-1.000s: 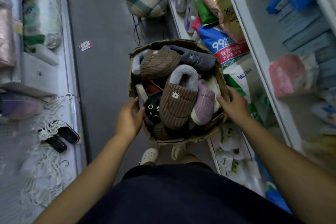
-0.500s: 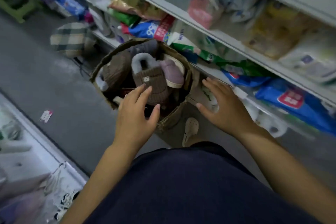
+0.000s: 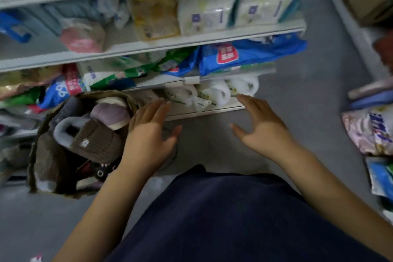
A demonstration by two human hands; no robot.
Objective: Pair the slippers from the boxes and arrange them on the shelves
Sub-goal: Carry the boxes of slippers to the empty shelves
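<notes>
Left hand (image 3: 148, 136) and right hand (image 3: 263, 130) hover, grips wide and empty; the brown ribbed fleece-lined slipper (image 3: 95, 142), probably soft and light, suits a collar pinch.

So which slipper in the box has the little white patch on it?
The brown ribbed slipper with the grey fluffy lining, lying on top in the box. The purple slipper behind it shows no patch.

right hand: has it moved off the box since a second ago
Yes: the right hand has left the box rim, now open further right, in front of the white rolls.
</notes>
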